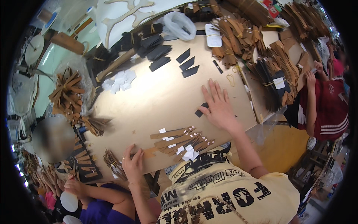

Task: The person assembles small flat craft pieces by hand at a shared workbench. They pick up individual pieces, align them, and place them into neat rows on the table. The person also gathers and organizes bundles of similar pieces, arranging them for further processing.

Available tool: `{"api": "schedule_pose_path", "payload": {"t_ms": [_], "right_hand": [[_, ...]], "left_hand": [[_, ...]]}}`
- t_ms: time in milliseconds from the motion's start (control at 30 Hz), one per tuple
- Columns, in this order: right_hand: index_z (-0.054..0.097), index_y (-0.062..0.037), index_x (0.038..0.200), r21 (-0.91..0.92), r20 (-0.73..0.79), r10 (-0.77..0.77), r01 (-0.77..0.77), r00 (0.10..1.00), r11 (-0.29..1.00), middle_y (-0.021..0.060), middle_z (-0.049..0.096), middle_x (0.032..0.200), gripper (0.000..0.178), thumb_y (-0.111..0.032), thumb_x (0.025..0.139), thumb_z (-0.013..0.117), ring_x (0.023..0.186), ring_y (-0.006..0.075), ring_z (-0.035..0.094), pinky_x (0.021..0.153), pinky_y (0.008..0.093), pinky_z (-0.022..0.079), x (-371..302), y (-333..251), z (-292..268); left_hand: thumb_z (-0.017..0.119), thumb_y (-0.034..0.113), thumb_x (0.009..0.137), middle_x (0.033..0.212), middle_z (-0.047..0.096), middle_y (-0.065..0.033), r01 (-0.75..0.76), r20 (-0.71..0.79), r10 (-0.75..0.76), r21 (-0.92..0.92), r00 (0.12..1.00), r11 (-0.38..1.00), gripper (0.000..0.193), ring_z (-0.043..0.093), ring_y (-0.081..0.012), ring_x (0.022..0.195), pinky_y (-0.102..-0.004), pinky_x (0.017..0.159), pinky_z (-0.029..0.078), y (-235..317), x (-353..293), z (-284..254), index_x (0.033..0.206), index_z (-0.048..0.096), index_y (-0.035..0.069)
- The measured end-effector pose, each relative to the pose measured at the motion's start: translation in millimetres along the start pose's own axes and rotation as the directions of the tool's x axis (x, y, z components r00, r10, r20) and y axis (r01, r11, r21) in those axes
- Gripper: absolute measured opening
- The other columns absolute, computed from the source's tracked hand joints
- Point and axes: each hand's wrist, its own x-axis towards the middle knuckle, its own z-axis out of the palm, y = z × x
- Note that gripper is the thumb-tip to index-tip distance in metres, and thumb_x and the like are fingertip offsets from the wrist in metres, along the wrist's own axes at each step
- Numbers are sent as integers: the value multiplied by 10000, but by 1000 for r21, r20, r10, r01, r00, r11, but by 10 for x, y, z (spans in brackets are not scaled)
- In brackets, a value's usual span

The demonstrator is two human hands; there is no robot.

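Observation:
My right hand (220, 110) lies palm down on the tan work board (123, 108), fingers spread. Its thumb rests over a small black piece (201, 110), partly covered by the hand. Near the front edge, the fingers of my left hand (133, 163) are curled together at the end of a light brown strip (150, 152); the grip is partly hidden. Right of that strip, brown strips (173, 141) with small white labels lie fanned out. Several black slanted pieces (187, 63) are laid out farther back, and a short narrow black piece (217, 66) lies to their right.
White paper slips (120, 81) lie at the left. Brown bundles (67, 91) and black stacks (153, 46) line the board's left and back, near a clear plastic bag (179, 25). Tied bundles (272, 80) fill the right. Co-workers sit at the right (328, 104) and lower left (108, 205).

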Motion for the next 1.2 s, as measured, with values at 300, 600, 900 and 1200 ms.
{"api": "schedule_pose_path", "payload": {"t_ms": [300,600,900,1200], "right_hand": [[203,-122,1564,12,-53,-23,24,998,1000,157,80,1633,752,-596,993,324,1513,314,51,1209,500,55,-26,37,68],[187,-133,1568,0,-67,-27,27,997,1000,159,65,1633,748,-585,992,343,1511,325,51,1206,507,66,-23,33,102],[544,-159,1365,230,-208,-77,125,975,965,179,288,1558,536,-365,885,666,1452,355,248,1173,506,197,-119,141,-30],[704,-136,1047,251,-495,-91,243,864,937,112,537,1325,325,-326,790,765,1259,315,464,1010,450,354,53,157,127]], "left_hand": [[732,31,813,1201,606,-137,-13,44,14,-21,999,1000,157,613,-328,1055,-402,845,512,-11,3,-19,968,715,21],[709,-4,821,1240,595,-133,215,97,-198,-225,975,950,107,608,-302,1007,-394,841,516,45,18,-41,915,662,19],[522,28,965,1049,616,-160,117,-214,-295,-591,931,798,128,589,-178,887,-299,792,477,3,132,-118,1050,426,31],[511,3,965,909,529,-53,44,-241,-382,-795,892,605,162,480,-92,744,-208,646,409,634,581,110,1089,420,51]]}}
